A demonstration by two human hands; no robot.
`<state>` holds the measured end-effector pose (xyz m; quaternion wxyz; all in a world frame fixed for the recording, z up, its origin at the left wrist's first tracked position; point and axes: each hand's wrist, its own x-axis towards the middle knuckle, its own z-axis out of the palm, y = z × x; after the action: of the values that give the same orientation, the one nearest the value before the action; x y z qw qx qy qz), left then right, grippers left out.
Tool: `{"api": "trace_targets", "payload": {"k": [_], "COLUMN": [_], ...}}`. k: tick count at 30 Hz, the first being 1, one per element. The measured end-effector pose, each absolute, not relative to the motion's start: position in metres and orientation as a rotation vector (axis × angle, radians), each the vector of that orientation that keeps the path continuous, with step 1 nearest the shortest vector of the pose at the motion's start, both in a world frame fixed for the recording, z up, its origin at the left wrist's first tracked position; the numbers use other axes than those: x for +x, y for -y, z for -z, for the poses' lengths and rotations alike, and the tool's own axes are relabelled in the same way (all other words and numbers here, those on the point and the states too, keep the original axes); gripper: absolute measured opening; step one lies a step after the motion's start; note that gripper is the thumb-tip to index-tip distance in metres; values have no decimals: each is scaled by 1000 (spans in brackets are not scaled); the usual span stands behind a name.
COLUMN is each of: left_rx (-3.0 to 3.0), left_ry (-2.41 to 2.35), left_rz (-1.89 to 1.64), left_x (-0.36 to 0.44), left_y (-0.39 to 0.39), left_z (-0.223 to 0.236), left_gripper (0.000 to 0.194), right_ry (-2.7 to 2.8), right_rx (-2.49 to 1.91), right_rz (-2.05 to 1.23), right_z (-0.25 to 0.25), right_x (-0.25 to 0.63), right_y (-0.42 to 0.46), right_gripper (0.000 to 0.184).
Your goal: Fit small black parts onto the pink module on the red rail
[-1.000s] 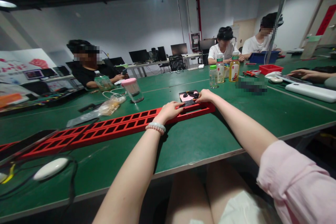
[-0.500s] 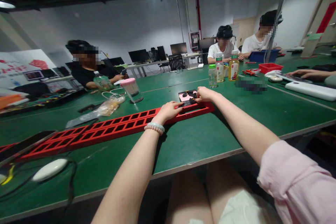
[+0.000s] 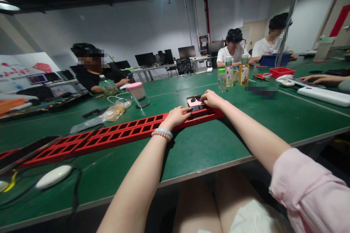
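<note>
A long red frame with rows of square openings lies slantwise across the green table. My left hand rests on its right part, fingers stretched toward some small black pieces. Just behind the frame is a small open box with a pale pink inside and black pieces in it. My right hand is over the box's right side, its thumb and fingers pinched together. Whatever sits between those fingertips is too small to make out.
A pink-lidded jar and a plastic bag stand left of the box. Several bottles are behind on the right, near a red tray. A phone overlaps the frame's left end. Co-workers sit across the table.
My right hand has shifted slightly left over the box, uncovering more of the frame's right end. My left hand stays in nearly the same place. The whole view has shifted slightly.
</note>
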<state>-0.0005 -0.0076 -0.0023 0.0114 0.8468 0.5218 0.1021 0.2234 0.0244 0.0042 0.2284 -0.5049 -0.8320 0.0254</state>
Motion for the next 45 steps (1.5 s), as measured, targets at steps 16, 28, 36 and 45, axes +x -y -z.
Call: {"api": "trace_targets", "payload": {"k": [16,28,36,45], "left_rx": [2653,2641,2629,2620], "left_ry": [-1629,-1625,-1624,-1651], "left_rz": [-345,-330,-327,-318], "left_x": [0,3,2,3], "left_y": [10,19,20,20], "left_z": [2,-5,-7,-6], "left_gripper": [46,45,46,46], "right_ry": [2271,1221,1444,1637], "right_rx": [-1505,-974,-1041,-1153], "right_rz": [-90,-1310,-1188,-1012], "right_z": [-6,11,18,24], "right_x": [208,222,226,229], "right_y": [-16,-40,-39,-46], "right_gripper": [24,27,36,36]}}
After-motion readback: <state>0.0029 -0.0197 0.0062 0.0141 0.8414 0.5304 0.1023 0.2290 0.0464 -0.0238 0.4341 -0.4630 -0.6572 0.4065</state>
